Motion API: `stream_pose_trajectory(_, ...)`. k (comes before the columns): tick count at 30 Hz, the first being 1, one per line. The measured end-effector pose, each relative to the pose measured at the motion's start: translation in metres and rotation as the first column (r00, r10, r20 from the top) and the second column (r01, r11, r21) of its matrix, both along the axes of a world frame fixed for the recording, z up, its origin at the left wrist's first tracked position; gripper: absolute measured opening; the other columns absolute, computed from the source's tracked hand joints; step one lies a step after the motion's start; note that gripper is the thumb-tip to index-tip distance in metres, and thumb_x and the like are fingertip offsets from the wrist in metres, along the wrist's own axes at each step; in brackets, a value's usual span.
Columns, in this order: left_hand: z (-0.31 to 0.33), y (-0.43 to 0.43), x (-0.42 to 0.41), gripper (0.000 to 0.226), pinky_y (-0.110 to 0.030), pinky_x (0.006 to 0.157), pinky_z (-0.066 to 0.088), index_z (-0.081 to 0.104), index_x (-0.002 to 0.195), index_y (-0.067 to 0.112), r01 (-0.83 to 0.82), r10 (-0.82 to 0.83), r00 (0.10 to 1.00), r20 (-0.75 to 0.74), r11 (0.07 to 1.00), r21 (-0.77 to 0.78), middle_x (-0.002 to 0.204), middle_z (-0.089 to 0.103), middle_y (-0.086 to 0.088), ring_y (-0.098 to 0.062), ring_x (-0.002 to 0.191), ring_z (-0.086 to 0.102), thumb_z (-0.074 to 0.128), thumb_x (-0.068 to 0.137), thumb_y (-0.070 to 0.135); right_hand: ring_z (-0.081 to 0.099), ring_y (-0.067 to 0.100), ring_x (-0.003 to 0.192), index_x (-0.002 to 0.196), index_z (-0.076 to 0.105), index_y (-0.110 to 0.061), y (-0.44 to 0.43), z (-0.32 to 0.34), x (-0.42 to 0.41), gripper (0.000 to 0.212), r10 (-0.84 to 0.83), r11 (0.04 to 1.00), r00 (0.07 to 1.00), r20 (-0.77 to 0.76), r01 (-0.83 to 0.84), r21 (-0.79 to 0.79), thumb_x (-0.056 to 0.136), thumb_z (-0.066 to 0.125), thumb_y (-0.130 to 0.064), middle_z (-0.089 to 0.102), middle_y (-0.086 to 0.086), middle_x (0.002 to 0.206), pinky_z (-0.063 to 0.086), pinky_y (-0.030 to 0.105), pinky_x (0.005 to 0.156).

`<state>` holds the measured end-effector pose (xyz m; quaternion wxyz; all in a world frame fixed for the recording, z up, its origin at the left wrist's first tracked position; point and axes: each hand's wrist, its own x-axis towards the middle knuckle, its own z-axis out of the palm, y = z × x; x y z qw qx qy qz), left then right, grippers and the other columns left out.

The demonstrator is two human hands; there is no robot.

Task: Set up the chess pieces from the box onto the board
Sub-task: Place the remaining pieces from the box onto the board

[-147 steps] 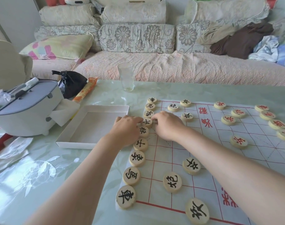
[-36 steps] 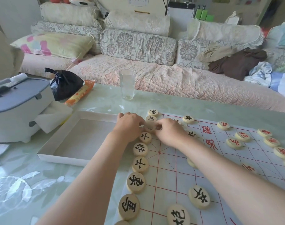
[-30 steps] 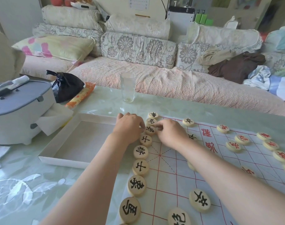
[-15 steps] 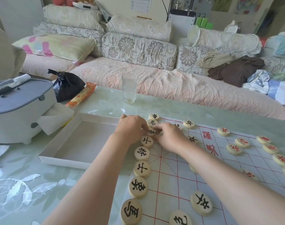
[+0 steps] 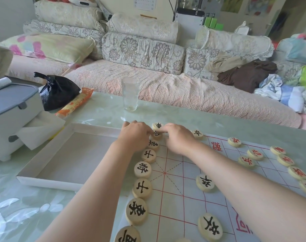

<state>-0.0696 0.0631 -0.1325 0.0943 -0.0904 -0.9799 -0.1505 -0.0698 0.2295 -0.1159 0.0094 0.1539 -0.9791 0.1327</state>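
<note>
Pieces with black characters [image 5: 136, 211] run up the left edge of your board [image 5: 175, 194], with 士 and 将 readable among them. A white box [image 5: 70, 154] sits right beside it on the left, and there's a red 漢 [image 5: 216, 146] printed on the board. Further up, your left hand [image 5: 136, 135] and right hand [image 5: 178, 137] both pinch the 马 piece [image 5: 156, 134] with curled fingertips. The 車 piece [image 5: 158, 125] is just beyond.

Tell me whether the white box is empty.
Empty where visible: the white box shows bare floor only; the left forearm hides its right edge.

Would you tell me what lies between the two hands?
In the head view, one black-lettered chess piece lies between the left hand and the right hand.
</note>
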Motion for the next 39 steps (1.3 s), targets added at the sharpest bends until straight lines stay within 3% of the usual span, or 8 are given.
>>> stream_pose_trajectory(4,0.001,0.004,-0.004,0.038,-0.035,0.098,0.023,0.063,0.118,0.037,-0.013,0.015,0.997,0.081,0.999,-0.034,0.128,0.060,0.008,-0.019,0.121,0.043,0.039,0.095,0.018,0.056,0.024,0.116,0.125,0.066,-0.037,0.002,-0.006,-0.002,0.041,0.030,0.999,0.997,-0.073,-0.028,0.027,0.093,0.053,-0.014,0.060,-0.003,0.124,0.048,0.038,0.091)
stream_pose_trajectory(8,0.000,0.006,-0.003,0.042,-0.038,0.103,0.023,0.053,0.131,0.038,-0.015,0.016,0.994,0.108,1.000,-0.008,0.135,0.051,0.001,-0.023,0.127,0.034,0.036,0.097,0.020,0.057,0.022,0.111,0.117,0.068,-0.036,0.001,-0.007,-0.003,0.028,-0.005,0.997,0.997,-0.082,-0.002,-0.079,0.095,0.056,-0.023,0.060,-0.003,0.118,0.047,0.035,0.085)
stream_pose_trajectory(12,0.000,0.004,-0.004,0.041,-0.037,0.102,0.023,0.056,0.128,0.035,-0.023,0.022,0.999,0.050,1.000,0.020,0.132,0.054,0.003,-0.021,0.124,0.036,0.039,0.095,0.018,0.056,0.023,0.120,0.121,0.067,-0.038,-0.001,-0.007,-0.004,0.030,-0.030,0.994,0.996,-0.081,0.021,-0.108,0.094,0.060,-0.026,0.061,-0.004,0.131,0.046,0.032,0.090)
stream_pose_trajectory(24,0.002,0.000,-0.002,0.045,-0.034,0.102,0.020,0.057,0.129,0.036,0.023,-0.027,0.994,0.109,0.999,0.045,0.138,0.051,0.005,-0.019,0.127,0.035,0.040,0.093,0.013,0.056,0.019,0.116,0.120,0.067,-0.040,-0.002,-0.015,-0.005,0.030,-0.016,0.996,0.995,-0.096,0.007,-0.093,0.095,0.058,-0.026,0.061,-0.008,0.124,0.047,0.032,0.087)
stream_pose_trajectory(28,0.005,-0.001,-0.007,0.042,-0.036,0.105,0.022,0.051,0.133,0.033,-0.026,0.020,0.997,0.072,0.997,0.076,0.140,0.048,0.003,-0.020,0.129,0.036,0.040,0.096,0.017,0.058,0.020,0.114,0.122,0.065,-0.030,0.003,-0.007,-0.015,0.032,-0.165,0.976,0.978,-0.131,0.143,-0.162,0.094,0.052,-0.023,0.061,-0.004,0.127,0.046,0.030,0.087)
stream_pose_trajectory(31,0.009,-0.004,-0.018,0.046,-0.037,0.106,0.022,0.048,0.136,0.030,-0.058,0.052,0.997,0.059,0.994,0.097,0.139,0.049,0.003,-0.021,0.129,0.037,0.038,0.095,0.013,0.058,0.022,0.116,0.127,0.061,-0.022,0.000,0.000,-0.029,0.037,-0.258,0.962,0.963,-0.079,0.248,-0.110,0.094,0.056,-0.039,0.060,-0.001,0.129,0.046,0.032,0.090)
stream_pose_trajectory(34,0.013,-0.007,-0.031,0.049,-0.038,0.109,0.024,0.051,0.133,0.031,-0.083,0.072,0.993,0.095,0.989,0.122,0.139,0.050,0.003,-0.021,0.130,0.039,0.037,0.092,0.009,0.061,0.027,0.109,0.116,0.067,-0.014,-0.008,0.011,-0.041,0.048,-0.283,0.957,0.959,0.006,0.282,-0.066,0.088,0.061,-0.053,0.065,0.003,0.120,0.050,0.035,0.090)
stream_pose_trajectory(39,0.015,-0.007,-0.051,0.047,-0.034,0.111,0.030,0.055,0.131,0.030,-0.085,0.066,0.990,0.125,0.984,0.157,0.140,0.051,0.004,-0.021,0.131,0.041,0.039,0.092,0.009,0.060,0.022,0.112,0.113,0.067,-0.022,-0.015,0.016,-0.063,0.046,-0.192,0.978,0.971,0.142,0.201,-0.057,0.079,0.072,-0.053,0.065,-0.002,0.119,0.047,0.031,0.088)
